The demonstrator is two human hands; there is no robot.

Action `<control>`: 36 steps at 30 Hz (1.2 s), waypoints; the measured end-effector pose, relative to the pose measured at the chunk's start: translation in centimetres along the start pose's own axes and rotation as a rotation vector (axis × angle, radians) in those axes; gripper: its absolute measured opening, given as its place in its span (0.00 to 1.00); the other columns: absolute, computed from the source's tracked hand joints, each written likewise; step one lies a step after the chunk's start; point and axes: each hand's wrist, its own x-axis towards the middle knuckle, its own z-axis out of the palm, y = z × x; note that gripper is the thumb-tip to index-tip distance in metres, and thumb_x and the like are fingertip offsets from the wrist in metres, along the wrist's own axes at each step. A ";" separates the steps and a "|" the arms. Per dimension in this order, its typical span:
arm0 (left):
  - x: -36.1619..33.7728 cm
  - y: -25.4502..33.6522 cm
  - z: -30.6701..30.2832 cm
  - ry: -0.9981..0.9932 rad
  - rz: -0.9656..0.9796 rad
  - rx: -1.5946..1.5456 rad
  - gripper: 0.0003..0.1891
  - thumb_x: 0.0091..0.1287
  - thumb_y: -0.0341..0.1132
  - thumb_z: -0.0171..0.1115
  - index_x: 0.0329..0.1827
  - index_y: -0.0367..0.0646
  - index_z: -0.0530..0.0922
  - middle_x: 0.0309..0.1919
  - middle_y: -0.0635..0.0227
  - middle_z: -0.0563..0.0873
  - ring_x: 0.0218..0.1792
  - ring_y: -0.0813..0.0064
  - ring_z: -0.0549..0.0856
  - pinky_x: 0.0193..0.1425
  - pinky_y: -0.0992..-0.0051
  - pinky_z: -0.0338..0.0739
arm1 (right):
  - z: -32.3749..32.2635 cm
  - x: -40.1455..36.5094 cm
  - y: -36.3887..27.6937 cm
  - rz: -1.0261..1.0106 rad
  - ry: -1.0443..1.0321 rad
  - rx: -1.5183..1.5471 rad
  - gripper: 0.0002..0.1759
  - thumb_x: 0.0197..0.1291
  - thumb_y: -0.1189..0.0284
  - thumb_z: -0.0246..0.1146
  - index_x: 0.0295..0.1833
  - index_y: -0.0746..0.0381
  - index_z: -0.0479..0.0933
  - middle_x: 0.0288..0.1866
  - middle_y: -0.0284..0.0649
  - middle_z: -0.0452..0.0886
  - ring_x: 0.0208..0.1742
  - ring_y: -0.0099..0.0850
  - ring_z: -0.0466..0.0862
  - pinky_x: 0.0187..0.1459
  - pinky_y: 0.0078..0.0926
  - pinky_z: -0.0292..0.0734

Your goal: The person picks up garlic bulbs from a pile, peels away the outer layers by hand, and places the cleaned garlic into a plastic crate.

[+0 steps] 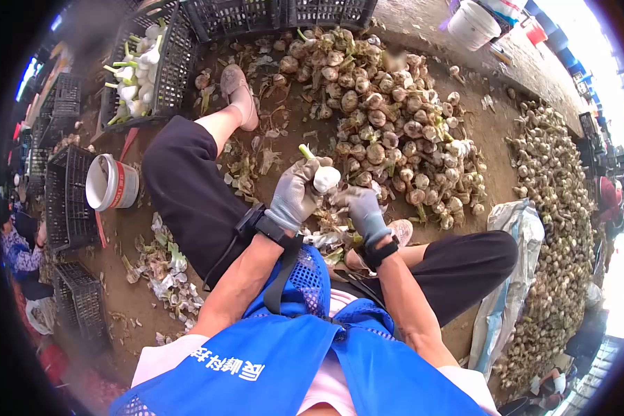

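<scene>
A peeled white garlic bulb (326, 179) with a short green stem is held in my gloved left hand (297, 191), its fingers wrapped round it. Close on the right is my gloved right hand (360, 210), fingers bent together near the bulb's lower side; whatever they pinch is too small to make out. Beyond both hands lies a big heap of unpeeled garlic (388, 125). Loose peelings (326, 232) are on the ground beneath the hands.
A black crate (170, 76) of white garlic stands upper left, above a white bucket (115, 182). Empty crates (71, 197) line the left. More garlic (551, 208) and a sack (509, 277) lie right. A person (24, 243) sits far left.
</scene>
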 end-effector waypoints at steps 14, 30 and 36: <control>1.3 -0.2 -1.0 0.246 -0.114 -0.335 0.11 0.66 0.41 0.55 0.41 0.43 0.76 0.27 0.67 0.82 0.25 0.71 0.80 0.16 0.79 0.66 | 1.1 -3.1 -6.5 -0.404 0.173 -0.348 0.18 0.49 0.73 0.63 0.48 0.65 0.76 0.43 0.46 0.79 0.42 0.39 0.81 0.46 0.28 0.75; 1.2 -2.2 0.7 0.277 0.905 0.797 0.08 0.59 0.31 0.66 0.27 0.44 0.73 0.21 0.74 0.77 0.18 0.84 0.72 0.21 0.83 0.67 | 4.0 -0.6 -3.8 -0.058 0.282 0.198 0.11 0.50 0.71 0.63 0.33 0.70 0.78 0.23 0.41 0.81 0.21 0.29 0.77 0.29 0.25 0.74; 0.8 0.2 0.1 0.518 0.042 0.090 0.05 0.64 0.37 0.57 0.32 0.48 0.76 0.19 0.70 0.79 0.13 0.79 0.76 0.10 0.82 0.64 | -1.4 1.6 2.4 -0.016 0.154 -0.806 0.22 0.50 0.67 0.60 0.51 0.64 0.75 0.46 0.54 0.79 0.49 0.44 0.78 0.52 0.32 0.72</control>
